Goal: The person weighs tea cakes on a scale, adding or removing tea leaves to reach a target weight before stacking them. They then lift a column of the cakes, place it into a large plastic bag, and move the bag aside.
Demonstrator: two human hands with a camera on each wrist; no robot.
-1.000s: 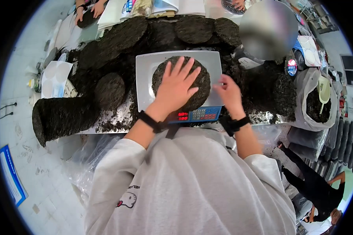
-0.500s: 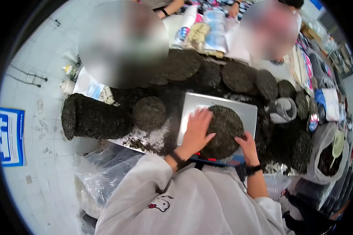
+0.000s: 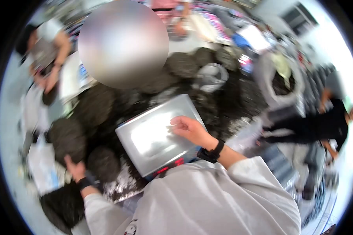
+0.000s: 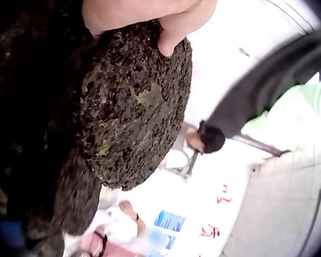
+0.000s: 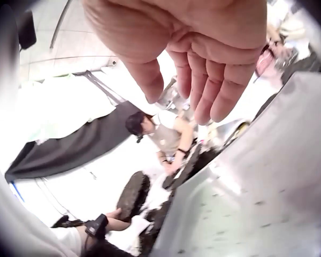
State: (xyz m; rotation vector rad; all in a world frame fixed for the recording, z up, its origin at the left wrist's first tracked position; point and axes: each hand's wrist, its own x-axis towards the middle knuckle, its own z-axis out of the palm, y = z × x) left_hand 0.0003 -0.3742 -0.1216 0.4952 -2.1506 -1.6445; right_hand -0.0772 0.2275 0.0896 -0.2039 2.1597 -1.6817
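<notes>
My left hand (image 3: 77, 169) grips the near edge of a round dark cake (image 3: 68, 140) of pressed flakes, off to the left of the scale. In the left wrist view, the thumb and fingers hold the edge of this cake (image 4: 136, 107), which is tilted up on its side. The metal pan (image 3: 145, 141) of a digital scale is bare apart from small crumbs, and its red display (image 3: 179, 161) is lit. Over the pan hovers my right hand (image 3: 192, 131), holding nothing. The right wrist view shows its fingers (image 5: 219, 88) loosely extended above the pan (image 5: 257, 176).
Several more dark cakes (image 3: 182, 64) lie around the back and left of the table. A grey, cup-like container (image 3: 210, 77) stands behind the scale. At the right is a plastic bag (image 3: 264, 68) with a pale green scoop (image 3: 282, 65). Other people are nearby.
The round cake has left the scale pan and moved left in my left hand. My right hand has let go of its edge and remains over the pan. The head view has turned.
</notes>
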